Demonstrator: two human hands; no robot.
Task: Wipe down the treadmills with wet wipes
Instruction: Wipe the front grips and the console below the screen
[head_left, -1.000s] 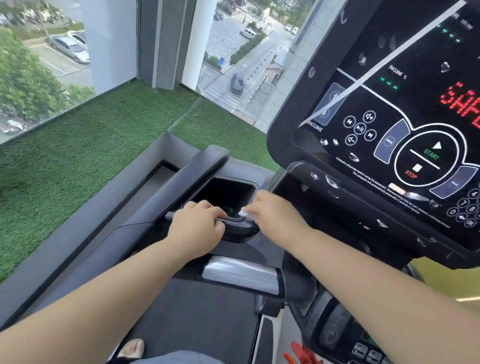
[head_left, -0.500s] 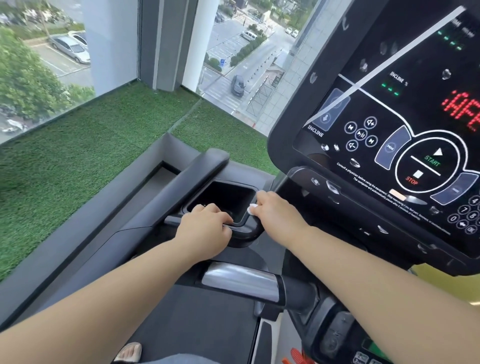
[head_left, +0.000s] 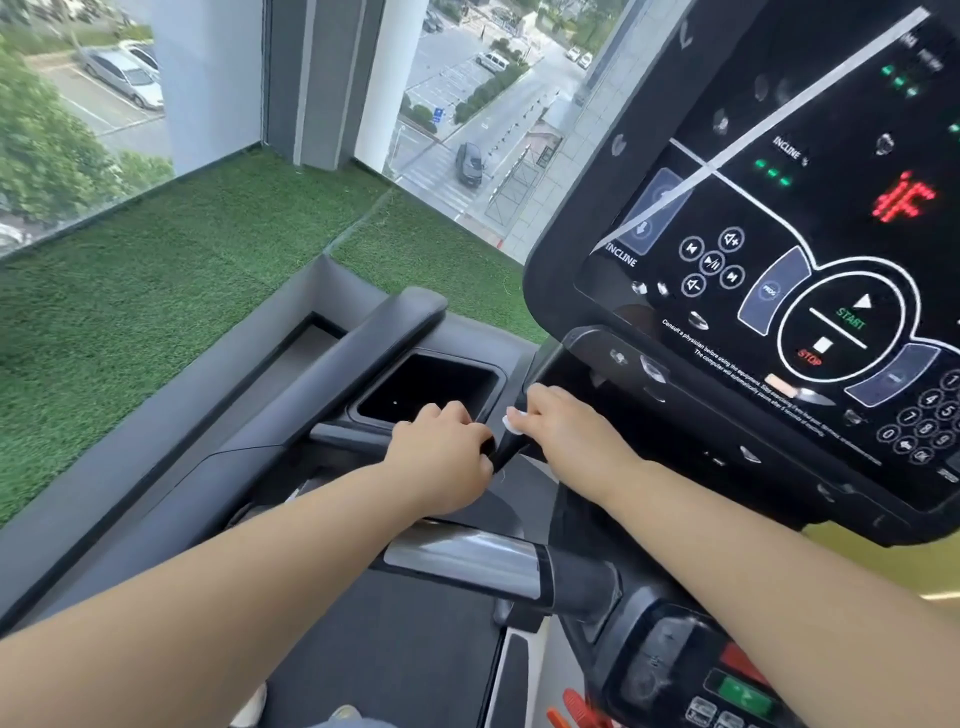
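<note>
Beside window-side artificial turf (head_left: 156, 301), the right hand (head_left: 563, 434), fingers curled round a wet wipe (head_left: 511, 420), had slid to three o'clock of the cup holder (head_left: 500, 382), apparently finishing its rim. The left hand (head_left: 441, 460) gripped the six-o'clock edge.

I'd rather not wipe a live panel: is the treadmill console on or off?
On: the console shows lit red characters and green indicator lights.

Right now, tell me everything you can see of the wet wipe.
The wet wipe shows only as a small white crumpled wad poking out beside the fingers of the right hand, which grips it; the rest is hidden inside. It appears pressed on the black plastic rim at the right corner of the treadmill's cup-holder recess. Wetness cannot be judged.
</note>
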